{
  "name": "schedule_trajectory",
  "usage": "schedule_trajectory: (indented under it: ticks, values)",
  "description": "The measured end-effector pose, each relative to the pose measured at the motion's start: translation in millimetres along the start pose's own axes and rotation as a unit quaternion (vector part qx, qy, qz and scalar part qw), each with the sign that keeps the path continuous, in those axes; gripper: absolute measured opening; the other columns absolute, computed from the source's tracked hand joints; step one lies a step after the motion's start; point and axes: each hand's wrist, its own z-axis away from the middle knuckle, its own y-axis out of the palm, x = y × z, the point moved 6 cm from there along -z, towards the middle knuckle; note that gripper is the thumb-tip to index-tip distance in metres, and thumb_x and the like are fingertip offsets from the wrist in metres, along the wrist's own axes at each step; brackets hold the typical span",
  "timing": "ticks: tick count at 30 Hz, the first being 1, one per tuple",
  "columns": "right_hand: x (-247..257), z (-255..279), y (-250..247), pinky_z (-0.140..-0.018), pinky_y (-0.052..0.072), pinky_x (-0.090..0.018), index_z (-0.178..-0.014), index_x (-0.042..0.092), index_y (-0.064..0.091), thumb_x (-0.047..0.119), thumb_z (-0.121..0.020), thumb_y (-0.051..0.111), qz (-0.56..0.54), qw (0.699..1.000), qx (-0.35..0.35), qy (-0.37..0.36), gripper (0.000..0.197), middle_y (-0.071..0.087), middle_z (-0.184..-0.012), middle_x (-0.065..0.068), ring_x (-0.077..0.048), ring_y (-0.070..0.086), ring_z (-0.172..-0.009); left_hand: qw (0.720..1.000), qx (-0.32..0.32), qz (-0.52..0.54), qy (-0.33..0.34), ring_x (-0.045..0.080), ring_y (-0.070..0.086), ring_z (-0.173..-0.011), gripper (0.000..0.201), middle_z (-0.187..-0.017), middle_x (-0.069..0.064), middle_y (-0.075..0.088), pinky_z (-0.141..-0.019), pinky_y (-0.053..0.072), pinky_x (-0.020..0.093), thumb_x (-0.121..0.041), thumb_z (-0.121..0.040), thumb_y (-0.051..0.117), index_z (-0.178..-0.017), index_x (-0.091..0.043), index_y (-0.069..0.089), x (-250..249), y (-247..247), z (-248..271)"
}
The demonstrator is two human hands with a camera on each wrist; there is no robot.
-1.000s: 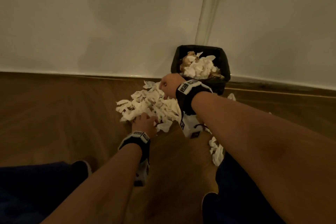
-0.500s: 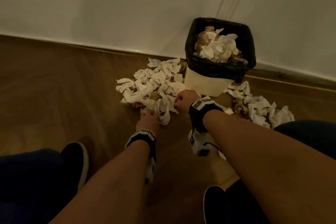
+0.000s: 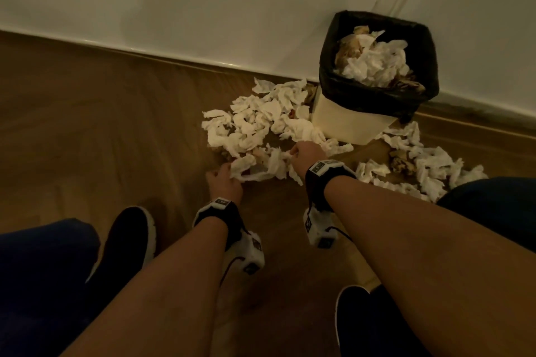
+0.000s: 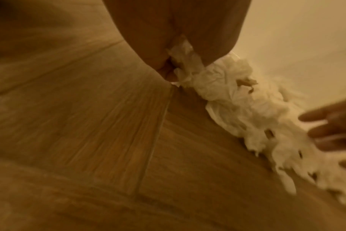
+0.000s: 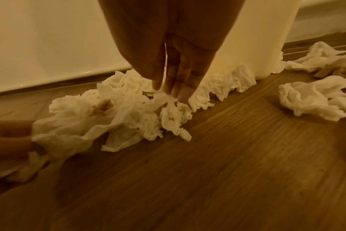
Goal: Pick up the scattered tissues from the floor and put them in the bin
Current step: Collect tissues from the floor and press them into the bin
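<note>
A heap of crumpled white tissues (image 3: pixel 261 124) lies on the wood floor left of the bin (image 3: pixel 374 78), a cream tub lined with a black bag and piled with tissues. My left hand (image 3: pixel 224 180) grips tissues (image 4: pixel 190 68) at the heap's near edge. My right hand (image 3: pixel 304 153) reaches into the heap's right side and pinches a tissue (image 5: pixel 168 100) between thumb and fingertips (image 5: pixel 185 92). A second scatter of tissues (image 3: pixel 420 165) lies right of the bin.
A white wall with a skirting board (image 3: pixel 174 55) runs behind the bin. My two dark shoes (image 3: pixel 127 243) (image 3: pixel 356 322) and blue-trousered knees frame the near floor. Bare wood floor (image 3: pixel 87 124) stretches to the left.
My right hand has come down from beside the bin to the heap and pinched a tissue. My left hand has stayed at the heap's near edge, gathering tissues. The view has tilted down.
</note>
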Motion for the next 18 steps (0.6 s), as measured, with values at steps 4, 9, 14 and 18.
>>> schedule_trajectory:
  ticks: [4, 9, 14, 18]
  values:
    - [1.1, 1.0, 9.2, -0.098, 0.040, -0.043, -0.127, 0.017, 0.051, 0.021, -0.093, 0.047, 0.007, 1.000, -0.014, 0.026, 0.034, 0.036, -0.135, -0.011, -0.034, 0.038, -0.124, 0.987, -0.029, 0.143, -0.074, 0.028, 0.055, -0.100, 0.033, -0.120, 0.015, 0.059, -0.081, 0.045, 0.033, -0.009, -0.094, 0.038, -0.118, -0.014, 0.060, 27.9, -16.4, 2.2]
    - [9.7, 5.6, 22.9, -0.111, 0.027, -0.047, -0.142, 0.028, 0.032, 0.036, -0.092, 0.046, 0.077, 0.995, 0.047, 0.038, 0.053, 0.014, -0.150, -0.013, -0.043, 0.024, -0.133, 0.924, -0.007, 0.282, -0.259, 0.028, 0.052, -0.104, 0.037, -0.131, 0.016, 0.053, -0.093, 0.043, 0.033, -0.019, -0.098, 0.043, -0.131, -0.004, 0.050, 44.9, -23.6, 6.1]
    - [7.2, 8.9, 38.6, -0.107, 0.030, -0.049, -0.143, 0.028, 0.032, 0.057, -0.091, 0.041, 0.073, 0.988, 0.116, 0.070, 0.060, 0.010, -0.151, -0.014, -0.045, 0.024, -0.134, 0.912, -0.030, 0.314, -0.263, 0.034, 0.048, -0.122, 0.045, -0.136, 0.017, 0.047, -0.096, 0.041, 0.035, -0.024, -0.098, 0.044, -0.137, -0.001, 0.039, 50.0, -27.4, 16.1]
    - [11.2, 8.2, 38.3, -0.100, 0.043, -0.038, -0.126, 0.009, 0.054, 0.030, -0.094, 0.051, 0.080, 0.988, 0.119, 0.062, 0.039, 0.038, -0.140, -0.016, -0.034, 0.047, -0.121, 0.901, 0.002, 0.328, -0.285, 0.033, 0.054, -0.115, 0.053, -0.127, 0.015, 0.056, -0.094, 0.045, 0.038, -0.042, -0.088, 0.057, -0.127, -0.006, 0.054, 44.6, -24.0, 15.8]
